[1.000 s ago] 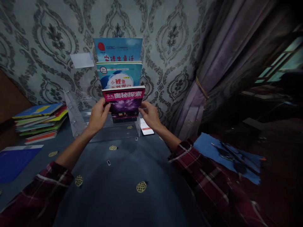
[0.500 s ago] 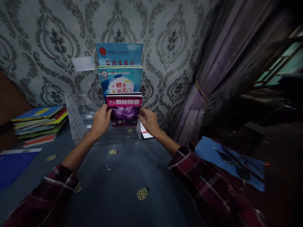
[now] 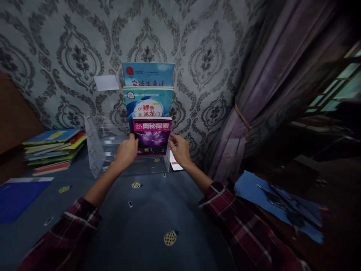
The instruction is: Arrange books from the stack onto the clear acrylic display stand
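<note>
A magazine-like book [image 3: 151, 138] with a pink title band and a purple burst on its cover stands upright at the front of a clear acrylic stepped rack [image 3: 93, 150]. My left hand [image 3: 127, 149] closes on its left edge, fingers partly hidden behind it. At the right edge, my right hand [image 3: 179, 149] grips with thumb and fingers. Behind it, on a higher step, rises a turquoise book [image 3: 149, 103] with a white oval on the cover. Highest and rearmost is a light-blue book [image 3: 149, 73], its lower part covered.
A stack of colourful books [image 3: 53, 146] lies left of the rack, with a blue folder-like item [image 3: 24, 197] nearer me. A lit phone [image 3: 176, 164] rests by the rack's right side. Tools [image 3: 284, 203] lie on a blue cloth [image 3: 251, 188] at right. A curtain [image 3: 234, 143] hangs there.
The whole view has shifted, so the scene sits slightly lower and further right. Both hands stay at the pink-banded book's edges, and the book shows little movement relative to the rack.
</note>
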Available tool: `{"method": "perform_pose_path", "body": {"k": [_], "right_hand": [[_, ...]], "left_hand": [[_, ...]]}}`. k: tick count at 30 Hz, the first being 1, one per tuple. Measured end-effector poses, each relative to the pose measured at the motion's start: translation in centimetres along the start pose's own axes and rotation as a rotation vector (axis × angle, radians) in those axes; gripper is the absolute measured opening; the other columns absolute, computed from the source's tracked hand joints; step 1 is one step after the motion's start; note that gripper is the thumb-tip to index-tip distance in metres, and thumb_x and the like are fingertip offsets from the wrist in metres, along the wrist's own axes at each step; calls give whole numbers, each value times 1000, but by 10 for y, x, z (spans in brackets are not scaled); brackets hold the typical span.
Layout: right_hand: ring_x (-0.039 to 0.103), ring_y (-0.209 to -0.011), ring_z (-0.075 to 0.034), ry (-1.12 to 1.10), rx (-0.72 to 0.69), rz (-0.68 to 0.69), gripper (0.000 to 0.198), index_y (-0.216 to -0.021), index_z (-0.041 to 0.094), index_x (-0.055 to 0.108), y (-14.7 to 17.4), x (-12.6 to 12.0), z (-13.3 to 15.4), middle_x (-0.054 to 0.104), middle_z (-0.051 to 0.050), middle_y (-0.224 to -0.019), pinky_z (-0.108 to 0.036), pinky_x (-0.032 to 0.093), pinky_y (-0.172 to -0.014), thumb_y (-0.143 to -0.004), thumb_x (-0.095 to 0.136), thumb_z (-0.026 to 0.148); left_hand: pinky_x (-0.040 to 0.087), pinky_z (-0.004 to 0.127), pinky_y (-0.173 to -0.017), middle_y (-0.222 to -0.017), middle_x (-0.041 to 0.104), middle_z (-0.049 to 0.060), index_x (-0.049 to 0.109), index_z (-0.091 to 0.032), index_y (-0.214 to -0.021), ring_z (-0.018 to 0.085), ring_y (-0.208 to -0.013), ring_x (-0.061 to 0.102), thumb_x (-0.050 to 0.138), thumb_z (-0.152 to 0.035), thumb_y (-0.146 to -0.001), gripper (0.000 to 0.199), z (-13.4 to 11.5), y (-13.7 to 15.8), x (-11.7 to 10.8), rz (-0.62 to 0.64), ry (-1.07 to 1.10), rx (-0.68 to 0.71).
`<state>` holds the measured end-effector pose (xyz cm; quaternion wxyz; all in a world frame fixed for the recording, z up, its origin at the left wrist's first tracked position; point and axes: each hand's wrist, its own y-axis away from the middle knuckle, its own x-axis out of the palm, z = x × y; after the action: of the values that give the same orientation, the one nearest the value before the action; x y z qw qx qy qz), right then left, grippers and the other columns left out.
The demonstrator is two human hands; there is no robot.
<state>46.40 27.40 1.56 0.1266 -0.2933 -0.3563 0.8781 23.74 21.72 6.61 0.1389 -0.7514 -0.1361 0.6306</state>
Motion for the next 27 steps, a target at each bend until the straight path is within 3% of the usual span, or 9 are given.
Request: {"method": "perform_pose_path", "body": {"k": [9,27], "right_hand": [[69,-84,-25,-146,16,-88,31,-107,18,76,-3,10,7,74,-8,-92,-39,56,-81,-83,57,17],[69,-82,-24,-157,31,-59,28,-99,20,80,-9,7,7,75,-7,-88,-38,56,-80,-80,59,18]], "left_hand": [[52,37,-85,-101,75,20,54,-10,-120,32,-98,74,34,-25,-106,29,3,-4,5,-7,33,16],[51,39,-88,-104,74,20,53,-12,-121,32,-100,73,33,-25,-105,28,6,-4,11,-29,83,18]]}}
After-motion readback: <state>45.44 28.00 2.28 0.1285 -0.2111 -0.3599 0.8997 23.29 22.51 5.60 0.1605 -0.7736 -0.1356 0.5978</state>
